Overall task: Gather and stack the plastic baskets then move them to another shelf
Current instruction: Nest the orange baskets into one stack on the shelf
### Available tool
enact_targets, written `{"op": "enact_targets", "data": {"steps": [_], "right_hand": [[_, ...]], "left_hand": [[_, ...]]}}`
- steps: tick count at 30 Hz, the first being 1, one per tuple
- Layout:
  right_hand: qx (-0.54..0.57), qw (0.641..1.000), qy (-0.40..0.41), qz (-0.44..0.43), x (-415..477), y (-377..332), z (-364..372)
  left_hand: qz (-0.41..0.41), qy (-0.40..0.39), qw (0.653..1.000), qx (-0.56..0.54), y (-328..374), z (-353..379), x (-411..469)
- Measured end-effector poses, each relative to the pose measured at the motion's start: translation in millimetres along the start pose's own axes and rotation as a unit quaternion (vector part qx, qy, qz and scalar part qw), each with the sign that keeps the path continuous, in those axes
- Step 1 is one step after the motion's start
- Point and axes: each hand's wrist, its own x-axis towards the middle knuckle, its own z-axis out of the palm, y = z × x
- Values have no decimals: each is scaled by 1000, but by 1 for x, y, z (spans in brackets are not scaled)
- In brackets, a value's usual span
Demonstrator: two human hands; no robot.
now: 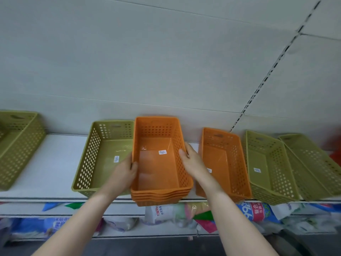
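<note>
Both long walls of the nested orange basket stack are gripped by the left hand and right hand, fingers curled around its rims.

White price stickers in the baskets are too small to read.

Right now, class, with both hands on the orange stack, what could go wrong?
1. The orange stack overhangs the shelf edge; if the left hand or right hand slips, it may tip off.
2. The green basket sits tight against its left side, so it could get dragged along.
</note>
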Motion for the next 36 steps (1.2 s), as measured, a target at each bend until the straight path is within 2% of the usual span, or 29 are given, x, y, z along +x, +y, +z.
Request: {"op": "enact_targets", "data": {"steps": [3, 4, 7, 12, 13, 14, 17, 18, 21, 22, 25, 31, 34, 36], "right_hand": [[-59, 990, 116, 53, 9, 20, -21], [-93, 984, 128, 87, 10, 30, -26], [-101, 985, 30, 140, 5, 49, -27], [-69, 993, -54, 74, -5, 55, -10], [-69, 995, -42, 63, -7, 53, -10], [-78, 996, 3, 48, -6, 54, -11], [-188, 960, 204, 41, 0, 63, -34], [-230, 945, 222, 65, 3, 69, -44], [-266, 931, 154, 200, 10, 84, -61], [-269, 929, 137, 215, 12, 87, -66], [-271, 935, 155, 170, 13, 83, -87], [-285, 904, 309, 86, -16, 20, -170], [-199, 924, 325, 28, -23, -4, -197], [-124, 945, 301, -22, -22, -19, -187]], "left_hand": [[2, 0, 999, 45, -4, -1, 8], [2, -1, 998, 57, -4, -1, 10], [-1, -7, 997, 77, 0, -4, 14], [7, -5, 996, 84, 7, -7, 14], [7, -3, 997, 83, 7, -7, 14], [9, -1, 997, 82, 7, -7, 14], [8, 1, 997, 81, 4, -7, 15], [5, 2, 997, 80, 2, -8, 16], [4, 11, 998, 69, -1, -9, 15], [4, 11, 998, 62, 0, -8, 15], [-2, 9, 999, 36, 0, -4, 12], [-13, -12, 1000, 18, 7, -5, 7], [-16, -21, 1000, 10, 13, -4, 5], [3, -46, 997, -64, 12, -3, 6]]}}
